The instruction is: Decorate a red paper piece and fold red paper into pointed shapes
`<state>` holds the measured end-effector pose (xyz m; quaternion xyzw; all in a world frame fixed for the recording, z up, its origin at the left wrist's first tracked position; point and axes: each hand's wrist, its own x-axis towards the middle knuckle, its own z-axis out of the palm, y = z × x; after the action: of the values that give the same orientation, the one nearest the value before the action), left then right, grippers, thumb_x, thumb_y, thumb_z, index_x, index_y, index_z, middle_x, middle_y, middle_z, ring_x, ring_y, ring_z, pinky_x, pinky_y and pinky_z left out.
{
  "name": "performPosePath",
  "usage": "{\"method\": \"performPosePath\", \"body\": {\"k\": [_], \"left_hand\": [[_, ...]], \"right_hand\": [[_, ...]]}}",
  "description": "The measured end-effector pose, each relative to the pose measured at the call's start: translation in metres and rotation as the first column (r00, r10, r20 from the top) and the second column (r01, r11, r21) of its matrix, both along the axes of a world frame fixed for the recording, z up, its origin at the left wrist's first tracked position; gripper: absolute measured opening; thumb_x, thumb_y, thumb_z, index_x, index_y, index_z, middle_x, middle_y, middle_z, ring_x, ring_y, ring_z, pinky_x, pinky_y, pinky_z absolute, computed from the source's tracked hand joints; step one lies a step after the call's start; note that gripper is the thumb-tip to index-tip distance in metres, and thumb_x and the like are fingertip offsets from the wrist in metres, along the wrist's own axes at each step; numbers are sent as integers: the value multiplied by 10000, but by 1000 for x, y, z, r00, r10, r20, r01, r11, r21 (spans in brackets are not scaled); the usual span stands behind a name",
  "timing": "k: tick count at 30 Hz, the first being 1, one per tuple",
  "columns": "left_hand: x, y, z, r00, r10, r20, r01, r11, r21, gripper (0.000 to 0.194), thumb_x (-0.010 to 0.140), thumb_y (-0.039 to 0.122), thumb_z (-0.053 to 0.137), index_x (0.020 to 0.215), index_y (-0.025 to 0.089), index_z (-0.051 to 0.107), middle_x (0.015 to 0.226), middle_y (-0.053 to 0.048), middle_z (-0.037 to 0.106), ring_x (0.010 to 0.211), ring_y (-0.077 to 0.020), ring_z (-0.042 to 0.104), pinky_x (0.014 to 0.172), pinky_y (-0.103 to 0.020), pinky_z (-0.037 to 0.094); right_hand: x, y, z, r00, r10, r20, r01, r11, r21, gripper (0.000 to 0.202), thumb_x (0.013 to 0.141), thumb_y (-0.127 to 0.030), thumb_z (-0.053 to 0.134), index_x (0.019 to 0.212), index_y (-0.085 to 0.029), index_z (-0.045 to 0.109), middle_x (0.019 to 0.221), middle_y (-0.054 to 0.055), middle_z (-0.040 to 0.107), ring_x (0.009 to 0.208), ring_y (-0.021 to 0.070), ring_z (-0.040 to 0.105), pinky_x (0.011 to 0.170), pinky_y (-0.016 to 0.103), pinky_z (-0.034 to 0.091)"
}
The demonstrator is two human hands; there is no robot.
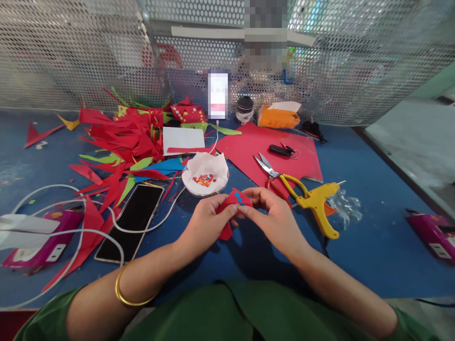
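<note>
A folded red paper piece (226, 231) with small blue diamond shapes on it is held between both hands, low in the middle of the view. My left hand (208, 219) pinches its left side, and a red flap hangs below the fingers. On the other side my right hand (272, 217) grips the upper right part, its thumb near the blue shapes. Just beyond the hands sits a white paper-lined bowl (207, 173) holding small red and orange bits. Yellow-handled scissors (280, 176) lie open to the right, beside a yellow glue gun (320, 203).
Red, green and blue paper scraps (131, 132) cover the left back. A dark phone (131, 222) and white cables lie at the left. A red sheet (238, 151) carries a black key fob (280, 150). Behind stand a lit phone (218, 94) and a thread spool (244, 109).
</note>
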<state>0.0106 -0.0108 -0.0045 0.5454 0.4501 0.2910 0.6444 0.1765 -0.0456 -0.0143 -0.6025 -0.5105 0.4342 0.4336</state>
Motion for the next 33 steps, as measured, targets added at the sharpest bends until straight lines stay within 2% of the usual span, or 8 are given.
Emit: {"method": "performPosePath", "body": {"k": [6,13,16,19,23,25,28,33], "left_hand": [[0,2,-1,999,-16,-42,16,1000,-2,215,854,366,640,884,157,678,659,5,648,532,-85,547,469,-179,401],[1,2,-3,970,230,73,-231,973,5,237,786,371,738,881,158,698,719,5,675,622,-92,581,572,-195,470],[1,0,-5,952,279,127,-280,960,-8,296,776,384,768,959,158,712,861,-29,730,743,-115,644,686,-216,520],[1,-2,-7,927,333,174,-338,941,4,378,779,397,778,1065,161,705,1022,-63,743,887,-144,677,792,-238,540],[3,-4,-8,909,356,218,-366,930,8,473,752,378,809,1149,162,668,1137,-94,738,1032,-183,684,795,-237,553],[4,-4,-8,906,353,231,-357,934,-28,505,736,372,824,1161,163,650,1107,-94,755,1001,-184,704,734,-224,557],[4,-6,-6,909,363,206,-353,932,-83,457,735,392,821,1097,155,674,905,-61,782,784,-154,731,633,-209,544],[4,-5,-2,876,437,206,-415,899,-142,242,709,352,813,821,155,727,618,8,706,565,-109,662,560,-200,541]], "right_hand": [[1,1,-6,988,-27,-153,20,999,-48,319,770,-385,730,1024,-202,668,845,20,694,798,186,664,782,358,529],[3,3,-2,971,-213,-109,223,970,96,255,772,-354,748,970,-209,681,823,4,692,752,154,616,744,326,521],[4,3,-4,948,-312,-68,319,933,165,269,777,-352,754,999,-217,682,832,-1,674,766,156,614,757,338,526],[7,4,-6,927,-356,-115,373,903,215,282,795,-354,752,1038,-233,677,843,-12,646,773,147,601,760,333,526],[9,5,-6,894,-408,-186,446,855,265,300,786,-357,767,1044,-236,671,857,-13,632,782,145,601,766,335,538],[10,4,-6,878,-433,-203,477,830,291,318,777,-357,774,1049,-231,667,873,-5,639,796,149,607,785,347,545],[8,3,-6,873,-452,-182,487,808,331,325,778,-352,769,1057,-226,660,855,-7,627,787,151,603,798,360,548],[0,-1,-4,901,-431,-47,419,837,352,287,815,-342,720,1069,-227,652,838,-11,620,770,152,598,759,341,536]]}}
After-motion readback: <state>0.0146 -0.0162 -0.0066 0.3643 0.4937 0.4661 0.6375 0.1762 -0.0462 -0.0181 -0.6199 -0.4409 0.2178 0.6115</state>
